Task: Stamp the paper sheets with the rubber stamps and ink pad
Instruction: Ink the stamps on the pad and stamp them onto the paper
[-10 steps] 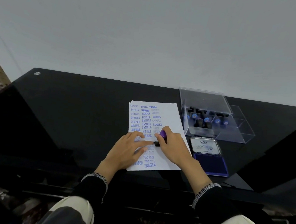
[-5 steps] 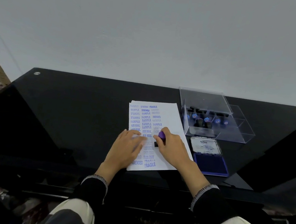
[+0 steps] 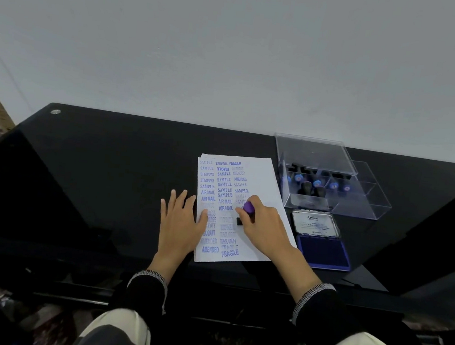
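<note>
Your black glass desk [image 3: 109,175] carries everything, and the paper sheets [image 3: 264,181] lie at its middle, the top one crowded with blue SAMPLE, AIR MAIL, FAX OUT and FRAGILE marks down its left and centre columns. Just right of the paper stands the clear stamp box [image 3: 328,207] with its lid raised and spare stamps inside; nearer you from the box, still right of the paper, sits the open ink pad [image 3: 324,252]. Your left hand [image 3: 179,223], which a second ago lay flat across the printed columns, has slid off to the paper's left edge, fingers straight and spread, only its thumb side still on the sheet. Your right hand [image 3: 265,229] curls round the purple-topped rubber stamp [image 3: 248,212], base down on the paper's centre. That retreat uncovers the lower rows, so this impression looks about finished and a lift toward the ink pad likely follows.
</note>
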`<state>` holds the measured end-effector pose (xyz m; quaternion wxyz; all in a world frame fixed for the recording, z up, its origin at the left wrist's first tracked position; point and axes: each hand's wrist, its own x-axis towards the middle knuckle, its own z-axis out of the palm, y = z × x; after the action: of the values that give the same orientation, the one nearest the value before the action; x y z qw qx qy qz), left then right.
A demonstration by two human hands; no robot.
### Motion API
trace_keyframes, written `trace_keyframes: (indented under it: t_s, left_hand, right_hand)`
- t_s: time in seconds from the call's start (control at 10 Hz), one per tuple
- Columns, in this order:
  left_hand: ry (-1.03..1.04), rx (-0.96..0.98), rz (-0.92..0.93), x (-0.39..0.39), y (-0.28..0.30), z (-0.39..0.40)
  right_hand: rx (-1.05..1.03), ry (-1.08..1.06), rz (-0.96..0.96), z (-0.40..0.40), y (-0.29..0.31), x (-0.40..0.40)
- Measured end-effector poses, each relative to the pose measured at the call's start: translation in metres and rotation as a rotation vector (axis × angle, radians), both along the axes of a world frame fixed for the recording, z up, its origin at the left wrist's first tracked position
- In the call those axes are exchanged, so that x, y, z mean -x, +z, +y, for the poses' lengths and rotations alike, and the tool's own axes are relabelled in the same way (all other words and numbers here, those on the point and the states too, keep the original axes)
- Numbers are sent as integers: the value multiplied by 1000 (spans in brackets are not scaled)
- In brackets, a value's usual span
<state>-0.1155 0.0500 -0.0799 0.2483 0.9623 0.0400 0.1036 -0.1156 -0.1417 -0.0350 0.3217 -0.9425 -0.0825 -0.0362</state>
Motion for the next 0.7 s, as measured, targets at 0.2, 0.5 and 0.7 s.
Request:
trace_keyframes:
  t_s: [0.2, 0.5, 0.7]
  left_hand:
    - [-34, 45, -5, 0, 0, 0]
    - [-43, 58, -12, 1, 1, 1]
    - [-41, 54, -8, 1, 2, 1]
  right_hand:
    - [-9, 6, 30, 1, 5, -9]
    - [-23, -35, -69, 3, -7, 5]
    - [-13, -4, -14, 3, 1, -7]
